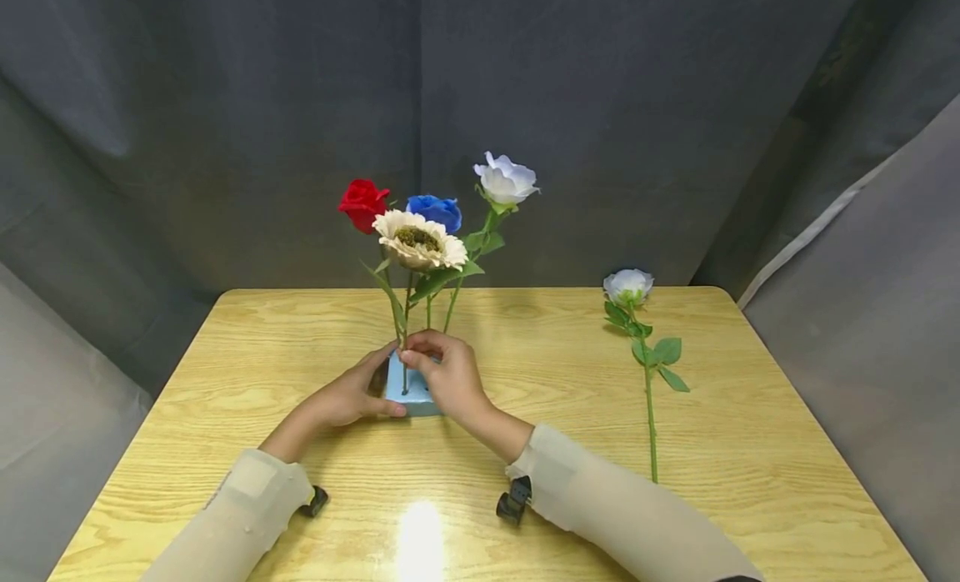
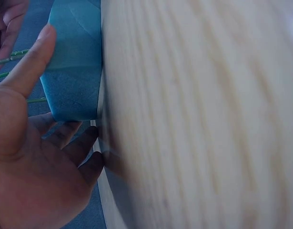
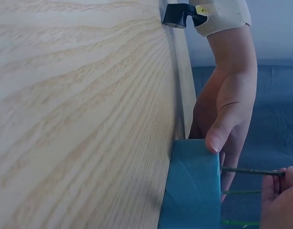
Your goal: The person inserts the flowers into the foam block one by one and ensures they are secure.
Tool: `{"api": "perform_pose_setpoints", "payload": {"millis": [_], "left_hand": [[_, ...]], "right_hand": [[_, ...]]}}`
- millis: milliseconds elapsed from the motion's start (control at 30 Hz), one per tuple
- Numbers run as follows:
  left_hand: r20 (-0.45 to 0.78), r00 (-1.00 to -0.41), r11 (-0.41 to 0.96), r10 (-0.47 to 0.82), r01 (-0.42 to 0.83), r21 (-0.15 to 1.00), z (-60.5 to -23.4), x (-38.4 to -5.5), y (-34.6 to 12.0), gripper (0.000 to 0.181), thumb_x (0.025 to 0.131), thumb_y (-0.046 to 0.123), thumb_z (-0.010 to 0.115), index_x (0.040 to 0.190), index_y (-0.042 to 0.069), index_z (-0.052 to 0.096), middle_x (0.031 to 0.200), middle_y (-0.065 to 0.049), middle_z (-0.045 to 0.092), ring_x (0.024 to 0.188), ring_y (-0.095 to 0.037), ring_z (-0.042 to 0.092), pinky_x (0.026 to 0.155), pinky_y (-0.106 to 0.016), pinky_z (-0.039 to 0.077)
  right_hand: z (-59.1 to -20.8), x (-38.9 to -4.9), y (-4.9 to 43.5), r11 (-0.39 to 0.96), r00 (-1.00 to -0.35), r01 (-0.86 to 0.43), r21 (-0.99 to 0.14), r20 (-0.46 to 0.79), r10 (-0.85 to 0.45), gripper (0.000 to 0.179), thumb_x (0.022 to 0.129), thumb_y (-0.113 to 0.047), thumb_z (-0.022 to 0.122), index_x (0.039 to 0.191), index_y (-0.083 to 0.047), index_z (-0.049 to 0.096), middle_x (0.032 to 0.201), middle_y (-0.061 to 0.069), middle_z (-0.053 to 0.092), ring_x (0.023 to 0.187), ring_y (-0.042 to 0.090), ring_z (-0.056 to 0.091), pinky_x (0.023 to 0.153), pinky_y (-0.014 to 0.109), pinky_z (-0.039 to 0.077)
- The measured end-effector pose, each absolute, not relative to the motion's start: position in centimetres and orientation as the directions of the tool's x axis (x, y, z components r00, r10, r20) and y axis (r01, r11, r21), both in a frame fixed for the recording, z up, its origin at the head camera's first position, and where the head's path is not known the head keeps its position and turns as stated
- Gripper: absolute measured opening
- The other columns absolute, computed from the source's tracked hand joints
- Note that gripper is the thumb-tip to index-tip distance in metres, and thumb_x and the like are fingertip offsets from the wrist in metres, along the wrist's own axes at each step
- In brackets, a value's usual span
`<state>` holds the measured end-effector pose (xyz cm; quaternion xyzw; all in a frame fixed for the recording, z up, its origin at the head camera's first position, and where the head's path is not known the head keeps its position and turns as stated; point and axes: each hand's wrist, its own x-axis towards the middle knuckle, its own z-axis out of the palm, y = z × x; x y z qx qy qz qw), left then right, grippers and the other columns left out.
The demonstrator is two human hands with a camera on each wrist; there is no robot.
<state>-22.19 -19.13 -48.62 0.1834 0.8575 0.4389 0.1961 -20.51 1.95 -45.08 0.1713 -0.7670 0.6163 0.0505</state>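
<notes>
A light blue block (image 1: pixel 420 407) stands on the table with several artificial flowers upright in its top. My left hand (image 1: pixel 348 398) holds its left side, the thumb along the front face and the fingers around the back; the left wrist view shows this grip on the block (image 2: pixel 72 62). Above the block, my right hand (image 1: pixel 453 378) pinches the lower stem of a cream sunflower (image 1: pixel 420 240), whose stem foot meets the block's top near the front. Behind that bloom stand a red rose (image 1: pixel 363 205), a blue flower (image 1: pixel 438 213) and a white flower (image 1: pixel 507 182).
A second white flower (image 1: pixel 628 287) with a long leafy stem lies on the right of the wooden table (image 1: pixel 547 340). Grey curtains (image 1: pixel 600 107) hang behind and at both sides. Each cuff carries a small black wrist camera (image 1: pixel 514 500).
</notes>
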Motion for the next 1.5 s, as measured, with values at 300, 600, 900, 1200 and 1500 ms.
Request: {"api": "perform_pose_setpoints", "payload": {"millis": [300,600,900,1200,1500], "left_hand": [[-0.19,-0.855,0.559,0.483,0.134,0.819,-48.6,-22.2,-19.1,0.116,0.087,0.033,0.084,0.167,0.013,0.004,0.171,-0.022,0.003,0.157,-0.045,0.002,0.122,-0.068,0.01],[-0.221,-0.857,0.584,0.465,0.11,0.804,-48.5,-22.3,-19.0,0.117,0.088,0.035,0.084,0.167,0.014,0.002,0.172,-0.021,0.002,0.157,-0.045,0.002,0.122,-0.068,0.011],[-0.226,-0.858,0.592,0.462,0.108,0.798,-48.6,-22.5,-19.1,0.12,0.085,0.039,0.086,0.168,0.014,0.003,0.172,-0.02,0.002,0.157,-0.044,0.002,0.122,-0.068,0.011],[-0.233,-0.851,0.566,0.471,0.089,0.82,-48.6,-22.5,-19.1,0.121,0.085,0.039,0.086,0.167,0.011,0.0,0.172,-0.02,0.0,0.157,-0.044,0.0,0.122,-0.067,0.01],[-0.222,-0.854,0.582,0.47,0.111,0.805,-48.7,-22.4,-19.1,0.117,0.087,0.035,0.085,0.168,0.016,0.002,0.172,-0.02,0.002,0.157,-0.043,0.003,0.122,-0.067,0.012]], "right_hand": [[-46.0,-20.4,1.8,0.213,-0.938,-0.318,-0.924,0.274,-0.211,0.01,0.095,-0.012,0.075,0.103,-0.006,0.076,0.095,0.005,0.075,0.09,0.015,0.069,0.076,0.023,0.055],[-46.9,-20.1,2.0,0.241,-0.932,-0.326,-0.914,0.267,-0.246,0.012,0.098,-0.014,0.072,0.106,-0.007,0.075,0.097,0.002,0.074,0.094,0.015,0.067,0.078,0.025,0.055],[-47.3,-20.3,1.9,0.267,-0.931,-0.333,-0.904,0.27,-0.247,0.015,0.098,-0.015,0.071,0.108,-0.005,0.075,0.098,0.003,0.075,0.093,0.014,0.068,0.078,0.023,0.055],[-48.0,-20.6,1.7,0.296,-0.912,-0.383,-0.875,0.308,-0.271,0.019,0.097,-0.013,0.071,0.112,-0.002,0.075,0.098,0.004,0.077,0.093,0.015,0.071,0.077,0.023,0.056],[-48.7,-20.6,1.8,0.327,-0.898,-0.415,-0.849,0.327,-0.293,0.021,0.097,-0.015,0.072,0.113,-0.002,0.076,0.098,0.003,0.077,0.091,0.013,0.072,0.076,0.022,0.056]]}}
